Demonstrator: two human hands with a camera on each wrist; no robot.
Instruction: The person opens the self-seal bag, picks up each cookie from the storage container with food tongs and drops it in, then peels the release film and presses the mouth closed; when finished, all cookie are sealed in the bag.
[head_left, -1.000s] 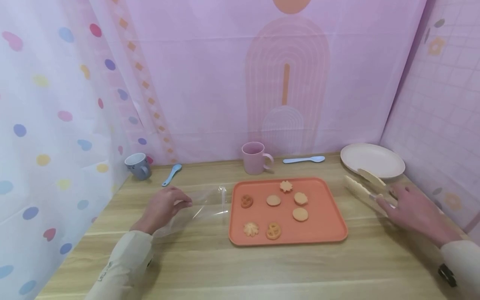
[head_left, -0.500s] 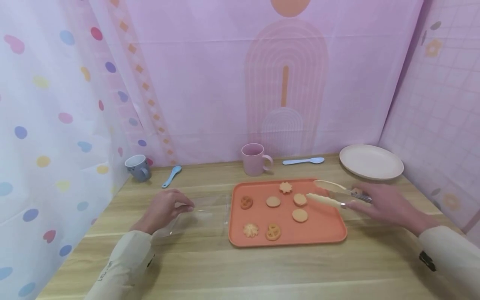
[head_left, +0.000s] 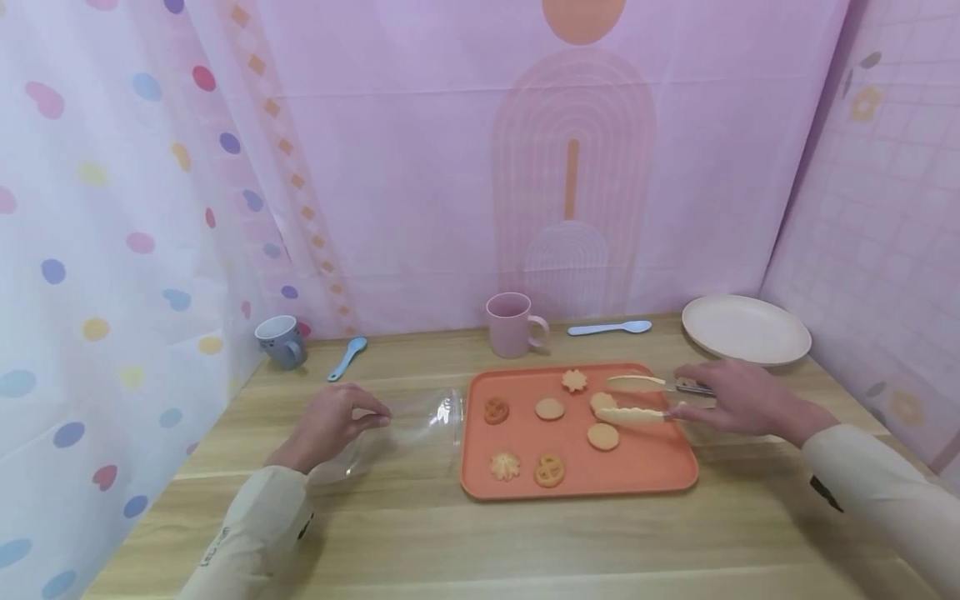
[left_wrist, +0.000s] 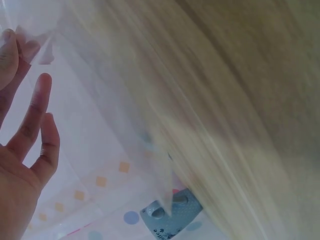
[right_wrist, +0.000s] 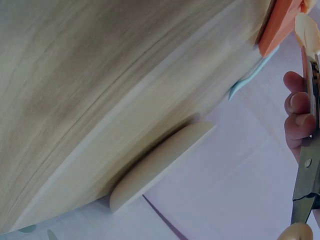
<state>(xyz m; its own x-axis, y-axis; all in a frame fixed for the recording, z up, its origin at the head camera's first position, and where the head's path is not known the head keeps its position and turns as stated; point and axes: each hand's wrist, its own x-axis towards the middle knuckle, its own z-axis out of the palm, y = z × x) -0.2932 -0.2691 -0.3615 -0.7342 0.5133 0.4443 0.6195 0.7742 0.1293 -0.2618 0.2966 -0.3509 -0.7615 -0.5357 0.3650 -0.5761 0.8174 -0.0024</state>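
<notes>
1. The left hand [head_left: 330, 427] has thumb and fingers pinched together on the edge of a clear bag [head_left: 416, 429], which lies on the table [head_left: 517, 550] just beside the orange tray [head_left: 648, 467].
2. The right hand [head_left: 742, 402] has its fingers clamped around the tongs [head_left: 633, 414], whose two tips stand apart over the tray's right part.
3. A scalloped biscuit [head_left: 602, 402] lies on the tray by the tongs' tips; whether they touch it, I cannot tell.
4. A round biscuit [head_left: 603, 437] sits just nearer the person.
5. Behind the tray stand a pink mug [head_left: 509, 327] and, farther right, a pale plate [head_left: 746, 329].
</notes>
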